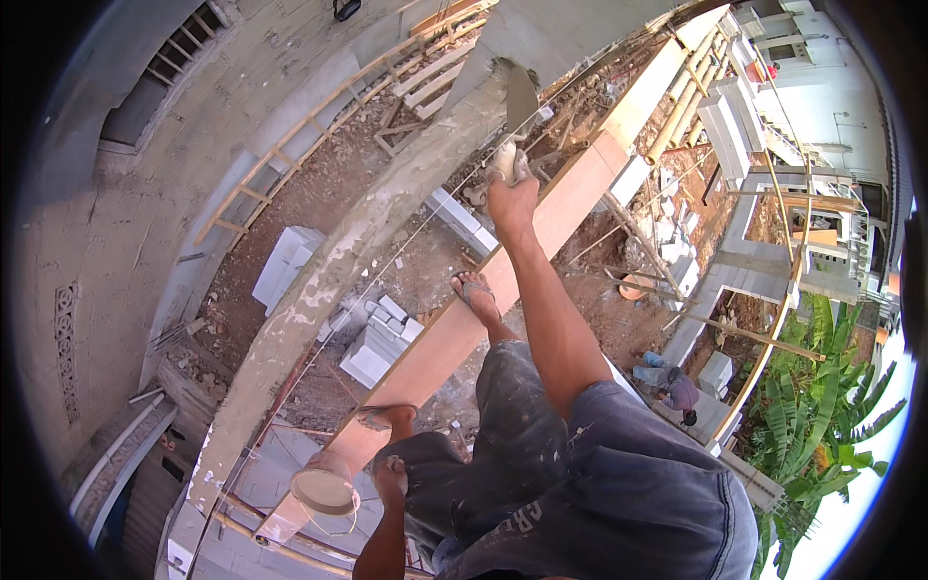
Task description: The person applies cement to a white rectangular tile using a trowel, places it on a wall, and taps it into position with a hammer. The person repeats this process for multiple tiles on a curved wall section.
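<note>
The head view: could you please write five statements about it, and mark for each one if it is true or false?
1. The right hand holds the trowel. True.
2. The bucket stands on the plank. True.
3. The left hand grips the bucket. False: it is by the left knee, apart from the bucket.
4. The plants are at the left of the picture. False: they are at the right.
5. A string runs along the wall. True.
</note>
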The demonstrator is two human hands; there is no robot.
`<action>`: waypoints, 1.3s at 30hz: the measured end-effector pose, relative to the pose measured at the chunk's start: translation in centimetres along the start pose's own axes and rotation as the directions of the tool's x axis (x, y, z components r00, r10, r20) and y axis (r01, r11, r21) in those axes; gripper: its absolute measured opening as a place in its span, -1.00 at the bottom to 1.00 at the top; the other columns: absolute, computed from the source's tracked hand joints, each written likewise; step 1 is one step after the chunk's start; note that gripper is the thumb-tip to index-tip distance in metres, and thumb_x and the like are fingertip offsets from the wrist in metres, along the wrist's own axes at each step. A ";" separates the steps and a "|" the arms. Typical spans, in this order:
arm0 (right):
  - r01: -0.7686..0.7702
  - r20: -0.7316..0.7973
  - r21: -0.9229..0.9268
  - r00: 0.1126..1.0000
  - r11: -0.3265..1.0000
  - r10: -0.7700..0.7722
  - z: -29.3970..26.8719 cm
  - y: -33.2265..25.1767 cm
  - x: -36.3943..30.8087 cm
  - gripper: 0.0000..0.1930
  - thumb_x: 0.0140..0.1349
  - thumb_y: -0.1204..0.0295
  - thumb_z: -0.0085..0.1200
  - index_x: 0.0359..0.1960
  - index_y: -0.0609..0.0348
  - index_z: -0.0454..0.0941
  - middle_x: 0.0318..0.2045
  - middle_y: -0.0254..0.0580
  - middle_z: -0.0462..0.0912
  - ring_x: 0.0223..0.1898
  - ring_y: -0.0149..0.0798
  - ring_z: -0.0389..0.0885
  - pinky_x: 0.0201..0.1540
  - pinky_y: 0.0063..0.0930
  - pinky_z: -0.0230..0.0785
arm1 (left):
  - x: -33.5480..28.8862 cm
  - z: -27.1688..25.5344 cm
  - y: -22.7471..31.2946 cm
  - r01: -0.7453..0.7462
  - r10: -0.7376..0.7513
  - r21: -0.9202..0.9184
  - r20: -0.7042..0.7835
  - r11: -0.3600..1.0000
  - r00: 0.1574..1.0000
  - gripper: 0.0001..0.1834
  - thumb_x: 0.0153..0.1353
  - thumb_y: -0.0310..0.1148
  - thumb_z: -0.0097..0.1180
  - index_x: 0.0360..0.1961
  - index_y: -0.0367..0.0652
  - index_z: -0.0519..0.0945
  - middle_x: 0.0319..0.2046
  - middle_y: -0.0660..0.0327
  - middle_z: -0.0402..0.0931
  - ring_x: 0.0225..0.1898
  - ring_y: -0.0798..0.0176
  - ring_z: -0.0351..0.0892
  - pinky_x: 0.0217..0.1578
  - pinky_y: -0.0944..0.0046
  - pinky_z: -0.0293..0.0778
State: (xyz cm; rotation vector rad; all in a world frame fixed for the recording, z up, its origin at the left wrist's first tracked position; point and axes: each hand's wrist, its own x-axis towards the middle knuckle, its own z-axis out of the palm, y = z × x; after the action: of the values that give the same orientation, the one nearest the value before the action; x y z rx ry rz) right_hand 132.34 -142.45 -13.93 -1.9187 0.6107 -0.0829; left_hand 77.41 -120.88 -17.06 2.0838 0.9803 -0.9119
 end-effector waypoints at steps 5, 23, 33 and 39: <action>0.313 0.169 -0.662 0.947 0.681 -0.272 -6.7 0.1 3.1 -0.41 0.10 0.34 0.16 0.18 0.35 0.41 -0.12 0.19 0.50 -0.14 0.22 0.59 -0.04 -0.04 0.45 | -0.7 -0.2 0.8 -0.002 0.002 0.007 -0.033 1.000 0.999 -0.73 0.13 -0.32 0.13 -0.20 -0.21 0.69 -0.19 -0.04 0.64 -0.08 -0.10 0.60 0.01 0.05 0.47; 0.704 0.413 -0.512 0.704 0.492 -0.578 -11.0 3.1 12.6 -0.52 0.14 0.31 0.12 0.04 0.36 0.39 -0.18 0.24 0.51 -0.14 0.28 0.54 -0.14 0.03 0.44 | -0.1 2.9 4.1 0.023 -0.022 0.017 -0.085 1.000 0.996 -0.77 0.09 -0.37 0.18 -0.24 -0.21 0.70 -0.26 -0.06 0.64 -0.17 -0.14 0.61 -0.06 0.01 0.48; 0.607 0.457 -0.382 0.780 0.697 -0.429 -9.2 8.0 12.6 -0.57 0.28 0.31 0.04 0.01 0.45 0.34 -0.17 0.33 0.49 -0.13 0.33 0.50 -0.09 0.01 0.39 | 0.0 2.4 4.4 0.020 -0.016 0.075 -0.055 0.997 0.998 -0.75 0.09 -0.37 0.18 -0.22 -0.24 0.69 -0.24 -0.06 0.64 -0.15 -0.13 0.61 -0.05 0.01 0.48; 0.723 0.365 -0.331 0.691 0.606 -0.625 -6.3 12.2 14.6 -0.53 0.27 0.38 0.06 0.10 0.46 0.26 -0.09 0.33 0.42 -0.05 0.33 0.43 0.00 0.01 0.32 | 0.6 2.1 4.7 0.089 -0.085 0.121 -0.041 0.989 0.996 -0.74 0.11 -0.34 0.16 -0.21 -0.25 0.69 -0.24 -0.06 0.64 -0.15 -0.14 0.60 -0.03 0.00 0.46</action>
State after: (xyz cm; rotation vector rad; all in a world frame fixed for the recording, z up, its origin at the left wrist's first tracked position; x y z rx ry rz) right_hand 138.30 -157.91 -25.13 -2.4936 -0.3330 -0.2335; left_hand 80.90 -124.69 -17.47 2.1808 1.0651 -1.0047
